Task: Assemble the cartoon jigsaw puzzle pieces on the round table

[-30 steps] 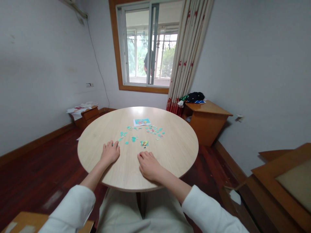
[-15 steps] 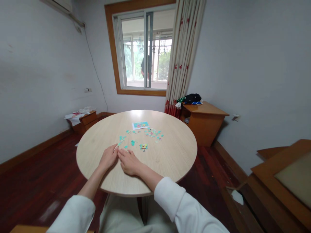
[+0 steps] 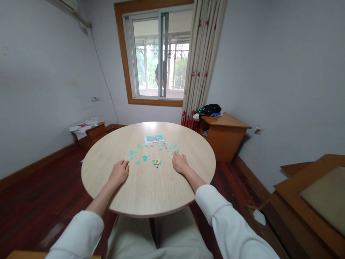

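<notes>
On the round table [image 3: 151,194], my left hand [image 3: 119,172] rests at the left with its fingers curled together. Whatever they hold, if anything, is too small to make out. Just beyond its fingertips lie turquoise jigsaw puzzle pieces [image 3: 132,153]. My right hand [image 3: 180,163] reaches to the near side of a scattered group of puzzle pieces [image 3: 166,146], fingers stretched out and slightly apart. It partly covers the nearest pieces. Between my hands sits a joined puzzle section [image 3: 157,163] with a yellow cartoon figure. A small turquoise cluster [image 3: 146,158] is to its left.
A picture sheet [image 3: 153,139] lies behind the pieces. Beyond the table stand a wooden cabinet [image 3: 226,135] with cloths [image 3: 212,109] on top and a low drawer unit [image 3: 96,133] with papers. Wooden furniture [image 3: 309,194] fills the right side.
My hands were together at the left of the table. The right hand has moved away to the right-hand pieces; the left has drawn slightly apart and stayed at the left.
</notes>
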`<state>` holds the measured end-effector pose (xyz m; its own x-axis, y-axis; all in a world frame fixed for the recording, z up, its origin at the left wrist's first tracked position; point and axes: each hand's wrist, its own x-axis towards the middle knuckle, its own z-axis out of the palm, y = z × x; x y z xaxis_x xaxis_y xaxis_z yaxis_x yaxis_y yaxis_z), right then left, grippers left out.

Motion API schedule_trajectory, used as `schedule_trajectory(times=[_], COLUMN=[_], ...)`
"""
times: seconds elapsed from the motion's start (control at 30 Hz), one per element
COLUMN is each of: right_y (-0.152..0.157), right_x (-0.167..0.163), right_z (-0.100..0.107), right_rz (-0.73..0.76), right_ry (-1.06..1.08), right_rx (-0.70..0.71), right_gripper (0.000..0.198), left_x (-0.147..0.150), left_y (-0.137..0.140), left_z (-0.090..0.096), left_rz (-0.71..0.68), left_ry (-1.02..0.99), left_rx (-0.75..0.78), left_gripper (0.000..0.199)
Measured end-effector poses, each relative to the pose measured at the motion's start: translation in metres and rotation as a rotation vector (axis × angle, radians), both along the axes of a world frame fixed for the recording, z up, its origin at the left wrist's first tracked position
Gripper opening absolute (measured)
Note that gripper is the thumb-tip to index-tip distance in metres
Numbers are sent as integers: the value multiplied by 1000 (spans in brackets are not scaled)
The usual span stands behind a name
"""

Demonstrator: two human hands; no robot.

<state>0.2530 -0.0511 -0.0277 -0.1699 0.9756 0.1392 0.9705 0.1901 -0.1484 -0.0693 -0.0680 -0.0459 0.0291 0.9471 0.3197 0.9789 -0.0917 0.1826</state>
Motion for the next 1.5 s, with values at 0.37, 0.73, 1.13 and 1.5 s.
schedule_trajectory(times=[0.37, 0.73, 1.13, 1.5], right_y=[-53, -111, -62, 33], right_x=[4, -97, -171, -58], right_z=[8, 8, 5, 17], right_rz=[21, 521, 710, -33], right_ry=[-98, -81, 129, 122], right_rx=[55, -29, -88, -96], right_gripper=[46, 53, 59, 55], left_x=[-1, -14, -23, 16], left_y=[-3, 9, 10, -10], left_z=[1, -4, -2, -1], left_rz=[-13, 138, 148, 106], left_ry=[-356, -1088, -1252, -95], left_rx=[56, 292, 347, -101], left_gripper=[32, 33, 34, 78])
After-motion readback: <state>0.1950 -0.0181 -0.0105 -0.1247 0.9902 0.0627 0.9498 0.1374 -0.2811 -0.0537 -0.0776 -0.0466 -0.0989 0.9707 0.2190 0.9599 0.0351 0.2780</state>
